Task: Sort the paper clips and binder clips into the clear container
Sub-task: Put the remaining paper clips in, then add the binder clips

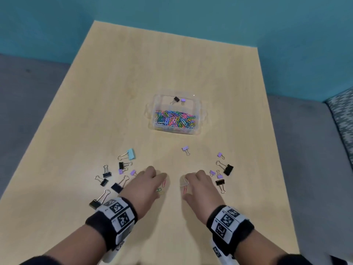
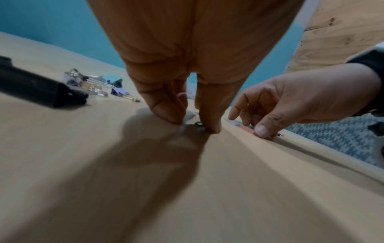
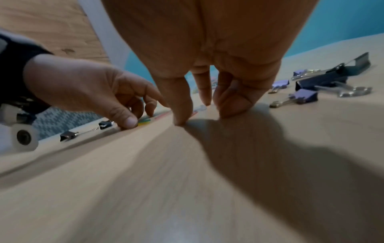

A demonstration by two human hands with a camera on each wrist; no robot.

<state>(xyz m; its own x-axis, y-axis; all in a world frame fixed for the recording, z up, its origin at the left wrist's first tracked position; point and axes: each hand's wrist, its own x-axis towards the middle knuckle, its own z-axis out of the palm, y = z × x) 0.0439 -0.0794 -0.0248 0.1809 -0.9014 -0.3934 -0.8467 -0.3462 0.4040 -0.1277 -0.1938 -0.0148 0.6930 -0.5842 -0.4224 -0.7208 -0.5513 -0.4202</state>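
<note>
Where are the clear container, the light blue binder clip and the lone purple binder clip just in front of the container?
clear container (image 1: 198, 119), head view, right wall.
light blue binder clip (image 1: 131, 154), head view, blue body.
lone purple binder clip (image 1: 185, 149), head view, purple body.
</note>
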